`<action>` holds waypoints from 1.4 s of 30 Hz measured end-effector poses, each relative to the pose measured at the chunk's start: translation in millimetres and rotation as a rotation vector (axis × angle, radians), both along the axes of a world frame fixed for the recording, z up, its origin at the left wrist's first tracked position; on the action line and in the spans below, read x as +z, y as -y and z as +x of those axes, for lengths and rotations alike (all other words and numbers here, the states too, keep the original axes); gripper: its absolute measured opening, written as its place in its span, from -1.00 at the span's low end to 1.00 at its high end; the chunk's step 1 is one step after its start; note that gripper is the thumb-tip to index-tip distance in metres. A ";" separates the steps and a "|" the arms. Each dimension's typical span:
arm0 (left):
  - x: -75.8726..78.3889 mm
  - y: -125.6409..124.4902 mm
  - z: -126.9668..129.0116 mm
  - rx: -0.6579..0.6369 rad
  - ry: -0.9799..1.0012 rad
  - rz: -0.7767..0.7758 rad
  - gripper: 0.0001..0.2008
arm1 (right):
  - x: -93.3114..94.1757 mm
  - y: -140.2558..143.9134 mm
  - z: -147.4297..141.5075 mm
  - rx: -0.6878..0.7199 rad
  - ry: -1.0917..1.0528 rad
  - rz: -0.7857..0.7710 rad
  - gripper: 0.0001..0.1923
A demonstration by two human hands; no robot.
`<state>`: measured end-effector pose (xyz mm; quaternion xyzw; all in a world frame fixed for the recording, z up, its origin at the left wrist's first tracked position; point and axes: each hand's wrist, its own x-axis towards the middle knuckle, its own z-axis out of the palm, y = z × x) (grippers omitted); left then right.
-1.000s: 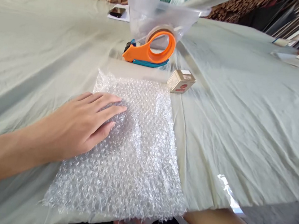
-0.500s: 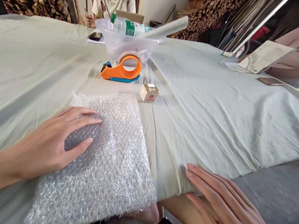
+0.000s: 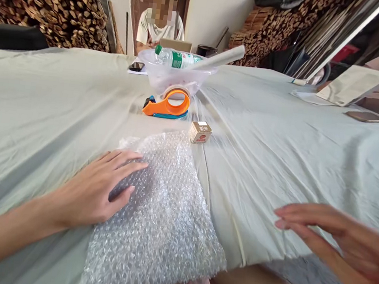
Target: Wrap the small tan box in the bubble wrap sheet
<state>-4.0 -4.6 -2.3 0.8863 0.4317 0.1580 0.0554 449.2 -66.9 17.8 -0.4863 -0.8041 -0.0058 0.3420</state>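
Note:
A sheet of bubble wrap (image 3: 163,212) lies flat on the pale cloth-covered table (image 3: 279,139), reaching to the near edge. My left hand (image 3: 100,191) rests palm-down on its left part, fingers spread. My right hand (image 3: 339,243) hovers open above the table's near right edge, fingers pointing left, holding nothing. A small cardboard box (image 3: 200,132) sits just beyond the wrap's far right corner. Farther back lies an orange tape dispenser (image 3: 166,105).
A clear plastic tub (image 3: 173,73) with a water bottle (image 3: 177,58) and a paper roll (image 3: 220,57) stands behind the dispenser. A person sits at the far end by a phone (image 3: 136,66). Another person's arm, papers and a phone (image 3: 365,116) are at right.
My right hand has risen from below the table edge and now hovers at the right. The view has tilted up. My left hand stays on the bubble wrap.

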 end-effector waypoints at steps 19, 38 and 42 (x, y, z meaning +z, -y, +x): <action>-4.7 -1.3 8.3 -0.007 0.013 0.035 -0.54 | 10.0 -174.0 -147.1 0.498 -0.286 -0.392 -0.58; -8.8 1.6 6.9 0.030 -0.030 0.085 -0.54 | -20.6 -224.0 -122.8 0.254 -0.131 -0.083 -0.61; -9.0 0.6 6.5 0.023 -0.028 0.099 -0.55 | -11.3 -222.8 -122.4 0.155 -0.233 -0.063 -0.57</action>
